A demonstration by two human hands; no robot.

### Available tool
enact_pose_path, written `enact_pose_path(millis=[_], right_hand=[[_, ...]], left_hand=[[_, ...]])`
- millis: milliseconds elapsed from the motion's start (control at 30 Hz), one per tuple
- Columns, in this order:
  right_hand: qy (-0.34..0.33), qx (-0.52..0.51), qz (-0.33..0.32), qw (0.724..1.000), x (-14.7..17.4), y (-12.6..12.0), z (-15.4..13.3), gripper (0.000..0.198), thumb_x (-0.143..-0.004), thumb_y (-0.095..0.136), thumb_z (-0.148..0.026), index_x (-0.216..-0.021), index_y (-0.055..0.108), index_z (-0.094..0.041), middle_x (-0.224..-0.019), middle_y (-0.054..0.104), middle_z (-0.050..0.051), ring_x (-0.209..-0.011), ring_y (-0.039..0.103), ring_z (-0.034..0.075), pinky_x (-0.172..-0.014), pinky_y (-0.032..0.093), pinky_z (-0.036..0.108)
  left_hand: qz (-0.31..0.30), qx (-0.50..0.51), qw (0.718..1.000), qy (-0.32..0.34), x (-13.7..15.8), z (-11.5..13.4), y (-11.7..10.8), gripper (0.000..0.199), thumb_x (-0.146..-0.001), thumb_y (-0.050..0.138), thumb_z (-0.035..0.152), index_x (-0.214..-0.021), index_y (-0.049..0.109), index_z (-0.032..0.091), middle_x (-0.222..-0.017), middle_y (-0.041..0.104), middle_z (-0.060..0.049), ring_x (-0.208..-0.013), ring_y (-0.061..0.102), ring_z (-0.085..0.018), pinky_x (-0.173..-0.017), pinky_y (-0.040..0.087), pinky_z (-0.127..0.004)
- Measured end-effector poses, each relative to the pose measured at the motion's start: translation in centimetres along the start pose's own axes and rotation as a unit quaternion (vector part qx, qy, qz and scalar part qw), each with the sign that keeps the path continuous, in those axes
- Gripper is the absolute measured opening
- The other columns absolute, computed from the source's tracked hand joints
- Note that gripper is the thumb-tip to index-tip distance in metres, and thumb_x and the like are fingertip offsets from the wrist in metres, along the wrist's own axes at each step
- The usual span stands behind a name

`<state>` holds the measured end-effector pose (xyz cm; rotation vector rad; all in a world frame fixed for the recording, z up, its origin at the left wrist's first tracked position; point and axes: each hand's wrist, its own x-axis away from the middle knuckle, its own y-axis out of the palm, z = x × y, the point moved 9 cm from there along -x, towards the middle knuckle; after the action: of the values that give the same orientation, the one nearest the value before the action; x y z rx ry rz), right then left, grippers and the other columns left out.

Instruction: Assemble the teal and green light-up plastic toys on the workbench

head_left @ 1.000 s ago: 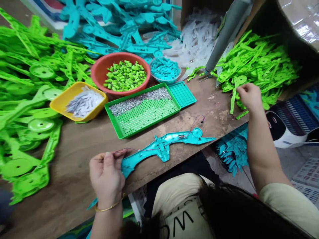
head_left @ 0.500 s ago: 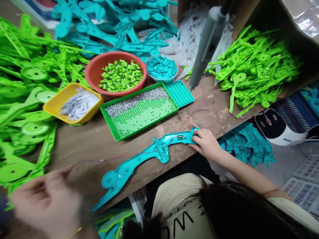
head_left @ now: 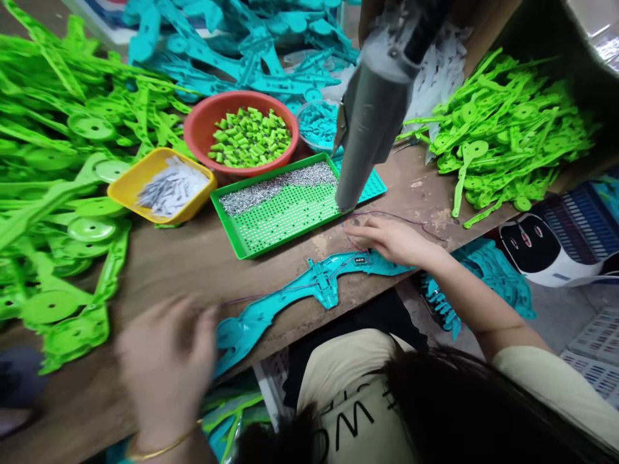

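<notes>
A long curved teal plastic shell half (head_left: 285,293) lies near the table's front edge, with a small dark part (head_left: 360,261) set in it. Thin red and blue wires (head_left: 246,298) run along the shell and loop out beyond it on the right. My right hand (head_left: 382,240) is above the shell's right part, its fingertips pinched on the looping wires. Smeared by motion, my left hand (head_left: 167,361) is beside the shell's left end, and whether its curled fingers hold the wire is unclear.
A grey electric screwdriver (head_left: 367,122) hangs over the green screw tray (head_left: 236,241). Behind are a red bowl (head_left: 193,122) of small green pieces and a yellow tub (head_left: 126,190). Green parts are piled left (head_left: 58,245) and right (head_left: 507,142); teal parts (head_left: 242,45) lie behind.
My left hand has moved right, from the far left to the shell's left end. My right hand has left the shell's right end for the wires. The screwdriver appears closer and lower.
</notes>
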<state>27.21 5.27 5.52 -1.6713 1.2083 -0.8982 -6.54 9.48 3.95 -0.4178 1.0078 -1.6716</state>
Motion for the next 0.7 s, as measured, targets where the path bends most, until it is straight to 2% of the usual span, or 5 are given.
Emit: enact_pose_path(millis=[67,133,467,600,700], right_hand=[[-0.04,0.026,-0.042,0.998,-1.4,1.1,-0.5,0.04,-0.095,0.043,-0.017,-0.131,0.057,-0.027,-0.107,0.064,0.007,-0.093,0.058,0.018,-0.079,0.044,0.031],[-0.04,0.041,-0.042,0.997,-1.9,1.3,0.2,0.033,-0.095,0.045,-0.02,-0.121,0.065,-0.023,-0.104,0.065,0.008,-0.094,0.059,0.019,-0.08,0.045,0.031],[0.223,0.084,0.159,0.958,4.1,-4.6,13.1,0.033,-0.092,0.046,-0.024,-0.117,0.067,-0.019,-0.113,0.071,0.01,-0.105,0.065,0.026,-0.089,0.05,0.038],[0.304,0.105,0.252,0.913,7.1,-8.0,12.0,0.047,-0.092,0.043,-0.025,-0.138,0.05,-0.019,-0.11,0.071,0.011,-0.091,0.068,0.025,-0.082,0.052,0.04],[0.283,0.076,0.293,0.91,6.1,-9.1,7.2,0.042,-0.094,0.045,-0.034,-0.132,0.053,-0.018,-0.101,0.071,0.011,-0.078,0.066,0.021,-0.076,0.052,0.037]], left_hand=[[-0.051,-0.025,0.99,0.128,0.3,4.7,3.3,0.038,-0.085,0.062,0.043,-0.12,0.061,0.029,-0.129,0.06,-0.009,-0.123,0.053,-0.036,-0.104,0.043,-0.059],[-0.088,-0.037,0.979,0.182,0.9,6.9,6.2,0.039,-0.084,0.064,0.043,-0.12,0.063,0.026,-0.13,0.06,-0.012,-0.123,0.053,-0.036,-0.105,0.043,-0.057],[-0.11,-0.066,0.974,0.189,-0.1,7.8,10.5,0.034,-0.093,0.043,0.017,-0.118,0.066,0.022,-0.125,0.064,-0.015,-0.118,0.058,-0.028,-0.106,0.042,-0.054],[-0.091,-0.06,0.98,0.164,-2.4,10.9,11.7,0.033,-0.093,0.045,0.019,-0.12,0.064,0.02,-0.128,0.061,-0.017,-0.124,0.053,-0.031,-0.107,0.038,-0.056],[-0.011,-0.033,0.988,0.15,-2.3,11.6,8.9,0.03,-0.09,0.054,0.024,-0.118,0.063,0.022,-0.13,0.06,-0.013,-0.13,0.048,-0.03,-0.113,0.032,-0.056]])
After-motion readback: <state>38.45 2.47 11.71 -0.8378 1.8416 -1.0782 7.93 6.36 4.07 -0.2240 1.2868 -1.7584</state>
